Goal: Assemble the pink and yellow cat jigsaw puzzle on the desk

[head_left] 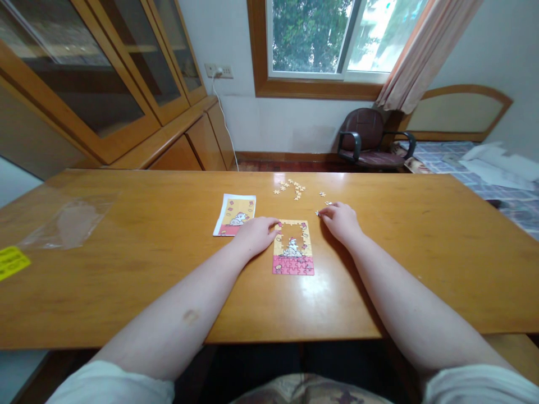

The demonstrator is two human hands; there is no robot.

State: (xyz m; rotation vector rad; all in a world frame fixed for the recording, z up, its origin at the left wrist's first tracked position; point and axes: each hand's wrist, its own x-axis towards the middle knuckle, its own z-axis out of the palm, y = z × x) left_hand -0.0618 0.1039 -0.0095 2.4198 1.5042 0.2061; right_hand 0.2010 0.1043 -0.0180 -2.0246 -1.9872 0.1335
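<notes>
A partly assembled jigsaw puzzle (293,265) lies flat before me, its pink bottom and yellow border joined, with a white cartoon figure in the middle. Bare table shows through a gap in its upper centre. My left hand (257,235) rests at the puzzle's left edge, fingertips touching it, thumb and fingers apart. To the right of the puzzle, my right hand (340,222) pinches a small puzzle piece (317,213) between thumb and fingertips. Another loose piece (329,203) lies just beyond those fingers. A printed reference picture (227,224) sits behind my left hand, partly covered by it.
Several loose puzzle pieces (297,188) are scattered beyond the puzzle, and a single piece (322,194) lies apart to their right. A clear plastic bag (78,221) and a yellow label (13,262) are on the left of the wooden table (168,308). An office chair (366,134) stands behind.
</notes>
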